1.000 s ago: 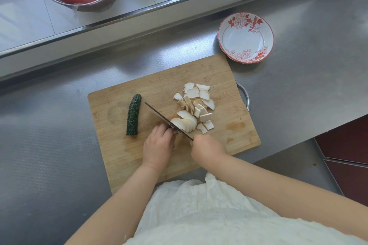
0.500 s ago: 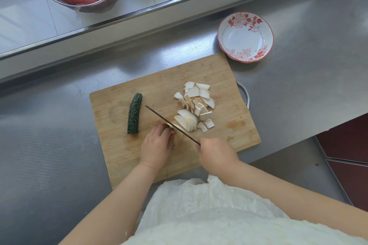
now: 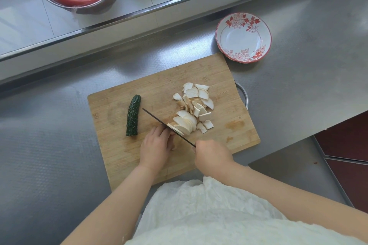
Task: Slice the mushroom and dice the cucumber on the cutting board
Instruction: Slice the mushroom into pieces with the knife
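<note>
Your right hand (image 3: 212, 157) grips the handle of the knife (image 3: 167, 127), fingers curled round it, with the blade angled across the board (image 3: 119, 145) and its tip pointing toward the cucumber (image 3: 133, 116). Your left hand (image 3: 156, 148) sits just left of the blade, fingers curled down on what remains of the mushroom; that piece is mostly hidden under them, so you cannot tell how much is left. Right of the blade, the slices (image 3: 194, 108) fan out in a loose heap on the middle of the board. The cucumber lies whole on the board's left part, apart from the knife tip. A red-flowered dish (image 3: 229, 49) stands on the counter (image 3: 49, 135) just beyond the board's far right corner.
</note>
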`<action>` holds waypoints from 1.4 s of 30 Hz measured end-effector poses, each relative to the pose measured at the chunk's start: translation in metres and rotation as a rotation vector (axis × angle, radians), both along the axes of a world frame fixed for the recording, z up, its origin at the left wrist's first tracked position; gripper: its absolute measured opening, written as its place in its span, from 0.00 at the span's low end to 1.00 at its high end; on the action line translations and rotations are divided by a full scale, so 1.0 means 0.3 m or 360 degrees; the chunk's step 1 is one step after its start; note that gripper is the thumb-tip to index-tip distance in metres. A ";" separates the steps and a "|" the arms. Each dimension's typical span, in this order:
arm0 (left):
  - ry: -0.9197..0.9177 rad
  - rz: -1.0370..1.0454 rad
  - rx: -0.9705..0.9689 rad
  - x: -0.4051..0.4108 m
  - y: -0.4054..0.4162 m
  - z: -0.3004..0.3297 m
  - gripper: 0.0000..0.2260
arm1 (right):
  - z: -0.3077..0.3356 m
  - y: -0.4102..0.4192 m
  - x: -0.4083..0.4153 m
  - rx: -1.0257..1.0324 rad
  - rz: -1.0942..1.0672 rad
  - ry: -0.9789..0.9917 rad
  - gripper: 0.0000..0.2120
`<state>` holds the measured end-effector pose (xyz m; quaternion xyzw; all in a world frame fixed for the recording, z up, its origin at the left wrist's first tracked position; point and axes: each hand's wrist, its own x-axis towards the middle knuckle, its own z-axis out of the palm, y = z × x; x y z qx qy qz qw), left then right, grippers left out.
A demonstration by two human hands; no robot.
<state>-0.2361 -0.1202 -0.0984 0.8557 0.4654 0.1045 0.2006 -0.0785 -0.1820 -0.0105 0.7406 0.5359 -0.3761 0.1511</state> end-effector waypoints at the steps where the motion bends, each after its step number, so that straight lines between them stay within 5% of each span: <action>1: 0.0004 -0.0001 0.0003 0.000 -0.001 -0.001 0.13 | -0.001 0.003 -0.002 -0.0009 -0.0010 0.0009 0.08; 18: -0.0063 0.0020 0.0011 -0.001 -0.012 -0.011 0.09 | -0.088 0.056 0.053 -0.0047 -0.0459 0.0228 0.14; 28: -0.0102 0.0051 0.0033 -0.003 -0.013 -0.018 0.12 | -0.036 -0.031 0.017 0.0225 -0.0067 0.0036 0.09; 42: -0.0086 0.0042 0.0020 -0.005 -0.011 -0.028 0.08 | -0.002 -0.001 -0.015 0.0006 -0.0059 0.0015 0.09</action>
